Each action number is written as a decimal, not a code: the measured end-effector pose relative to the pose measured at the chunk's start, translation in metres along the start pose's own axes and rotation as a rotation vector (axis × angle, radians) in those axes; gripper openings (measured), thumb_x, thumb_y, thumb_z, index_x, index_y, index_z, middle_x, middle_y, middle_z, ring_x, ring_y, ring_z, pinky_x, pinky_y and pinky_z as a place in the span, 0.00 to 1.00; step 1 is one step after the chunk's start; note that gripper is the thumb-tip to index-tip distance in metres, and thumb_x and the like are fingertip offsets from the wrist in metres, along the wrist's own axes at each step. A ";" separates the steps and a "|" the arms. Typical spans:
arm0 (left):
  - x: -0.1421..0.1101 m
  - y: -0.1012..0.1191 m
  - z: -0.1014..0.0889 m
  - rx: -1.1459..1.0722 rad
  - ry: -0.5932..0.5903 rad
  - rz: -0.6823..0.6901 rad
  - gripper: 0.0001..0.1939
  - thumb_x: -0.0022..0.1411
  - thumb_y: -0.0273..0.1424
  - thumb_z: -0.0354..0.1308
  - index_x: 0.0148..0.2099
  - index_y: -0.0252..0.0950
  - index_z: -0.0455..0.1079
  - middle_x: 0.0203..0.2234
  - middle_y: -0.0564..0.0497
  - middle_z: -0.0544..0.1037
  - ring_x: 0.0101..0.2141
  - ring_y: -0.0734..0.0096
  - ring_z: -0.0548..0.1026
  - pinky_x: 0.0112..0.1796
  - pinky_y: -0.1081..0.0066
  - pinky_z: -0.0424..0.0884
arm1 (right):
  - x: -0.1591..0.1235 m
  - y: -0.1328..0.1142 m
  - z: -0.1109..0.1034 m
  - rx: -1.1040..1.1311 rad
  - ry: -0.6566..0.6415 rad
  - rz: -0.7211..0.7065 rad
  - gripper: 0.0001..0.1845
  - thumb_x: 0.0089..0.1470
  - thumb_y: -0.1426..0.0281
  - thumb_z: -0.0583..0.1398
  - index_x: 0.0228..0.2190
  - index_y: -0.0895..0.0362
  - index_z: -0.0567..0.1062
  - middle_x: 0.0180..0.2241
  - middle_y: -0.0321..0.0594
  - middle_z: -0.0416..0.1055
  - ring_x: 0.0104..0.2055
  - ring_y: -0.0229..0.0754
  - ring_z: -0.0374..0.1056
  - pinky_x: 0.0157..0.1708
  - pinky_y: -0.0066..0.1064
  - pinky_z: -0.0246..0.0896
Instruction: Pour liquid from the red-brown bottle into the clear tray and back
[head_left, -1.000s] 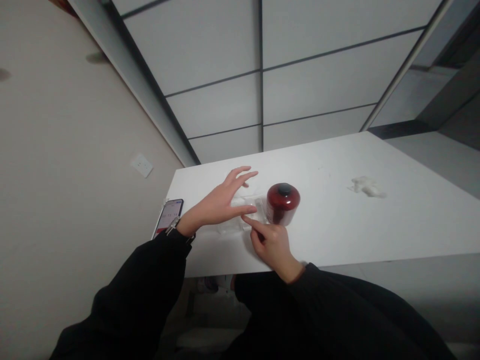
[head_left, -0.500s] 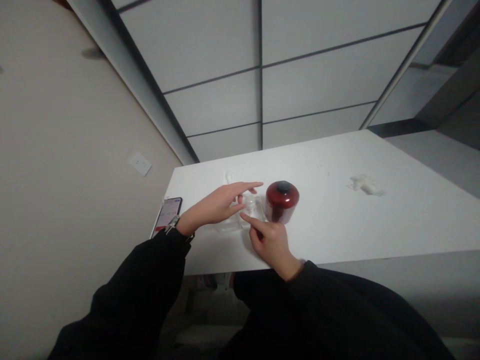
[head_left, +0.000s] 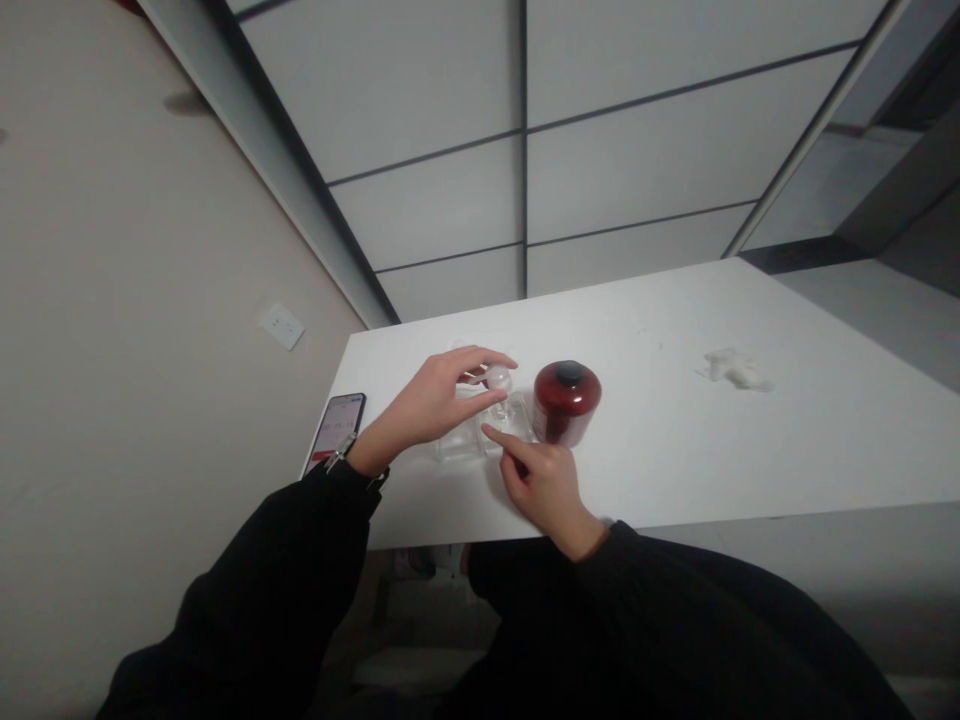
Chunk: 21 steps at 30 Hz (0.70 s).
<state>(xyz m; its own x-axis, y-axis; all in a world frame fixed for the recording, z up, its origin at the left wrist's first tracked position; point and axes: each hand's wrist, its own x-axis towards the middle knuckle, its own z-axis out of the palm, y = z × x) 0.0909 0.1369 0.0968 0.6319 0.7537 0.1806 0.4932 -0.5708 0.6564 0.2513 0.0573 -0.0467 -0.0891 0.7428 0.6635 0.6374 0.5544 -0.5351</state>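
Note:
My left hand [head_left: 435, 400] is raised a little over the white table [head_left: 675, 450] and pinches a small pale round object [head_left: 498, 377] between thumb and fingers. Under it lies a clear plastic tray [head_left: 469, 440]. My right hand [head_left: 544, 485] rests on the table with its forefinger stretched out, the tip pressing on the tray's right edge, the other fingers curled. A dark red jar with a black cap [head_left: 566, 402] stands just right of the tray, close to my right hand. Both arms wear black sleeves.
A phone [head_left: 335, 432] with a lit screen lies at the table's left edge. A crumpled white wad [head_left: 733, 368] sits far right on the table. Wall panels rise behind the table, and a wall with a socket [head_left: 282, 326] is to the left.
My left hand went from spread flat over the tray to a pinch, and has lifted the small round object slightly. My right hand and the jar have stayed put.

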 end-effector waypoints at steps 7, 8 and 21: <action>-0.001 0.000 0.000 -0.066 0.068 -0.119 0.15 0.64 0.36 0.65 0.52 0.40 0.80 0.51 0.47 0.83 0.51 0.60 0.79 0.55 0.59 0.75 | -0.001 0.001 0.001 0.003 -0.020 0.010 0.25 0.59 0.78 0.55 0.52 0.54 0.84 0.20 0.35 0.77 0.19 0.36 0.67 0.25 0.27 0.57; -0.001 0.001 0.000 -0.054 0.075 -0.117 0.14 0.64 0.35 0.65 0.51 0.40 0.80 0.51 0.47 0.83 0.51 0.60 0.79 0.55 0.59 0.75 | -0.001 0.001 0.001 0.005 -0.018 0.007 0.25 0.59 0.78 0.55 0.52 0.54 0.84 0.20 0.35 0.77 0.18 0.36 0.67 0.25 0.27 0.57; -0.001 0.002 0.005 0.012 0.021 -0.083 0.14 0.70 0.33 0.59 0.56 0.41 0.75 0.52 0.49 0.81 0.43 0.67 0.80 0.48 0.65 0.78 | -0.002 0.003 0.002 0.004 -0.025 -0.001 0.25 0.59 0.78 0.56 0.53 0.54 0.84 0.20 0.35 0.77 0.19 0.36 0.67 0.25 0.27 0.57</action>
<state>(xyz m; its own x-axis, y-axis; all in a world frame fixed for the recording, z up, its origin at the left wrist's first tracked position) 0.0946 0.1335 0.0941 0.5761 0.8050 0.1416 0.5502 -0.5100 0.6611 0.2517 0.0583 -0.0512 -0.1087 0.7512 0.6510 0.6340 0.5568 -0.5366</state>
